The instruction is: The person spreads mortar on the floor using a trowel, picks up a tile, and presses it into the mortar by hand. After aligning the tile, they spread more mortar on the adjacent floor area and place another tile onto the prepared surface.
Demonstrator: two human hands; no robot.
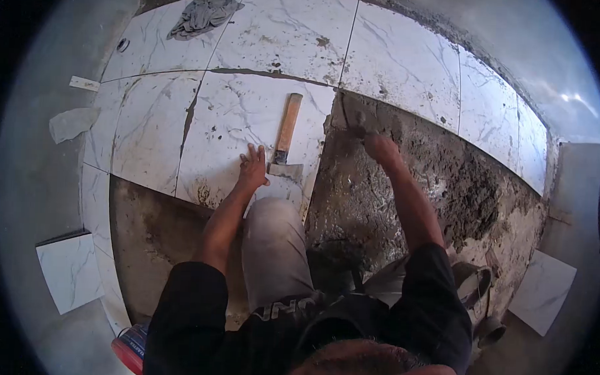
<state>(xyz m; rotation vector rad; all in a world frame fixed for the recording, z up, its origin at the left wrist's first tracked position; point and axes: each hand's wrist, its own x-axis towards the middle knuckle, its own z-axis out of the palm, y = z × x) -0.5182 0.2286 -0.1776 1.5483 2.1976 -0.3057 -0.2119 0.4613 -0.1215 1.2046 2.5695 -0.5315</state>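
Note:
My left hand (252, 167) lies with fingers spread on a white marbled floor tile (223, 119). Just right of it, on the same tile, rests a hatchet (289, 131) with a wooden handle and a flat grey metal head. My right hand (382, 151) is closed around a mud-coated trowel (355, 128), whose blade is hard to make out against the wet mortar. The trowel is at the upper left of the mortar bed (392, 184), close to the tile's right edge. One of my knees (272, 226) presses near the tile's front edge.
More laid tiles (404, 52), spattered with mortar, run along the far wall. A grey cloth (203, 15) lies at the upper left. Loose tile pieces (70, 272) (543, 292) sit at both sides. A heap of mortar (474, 200) lies right; a red-and-blue container (130, 347) stands lower left.

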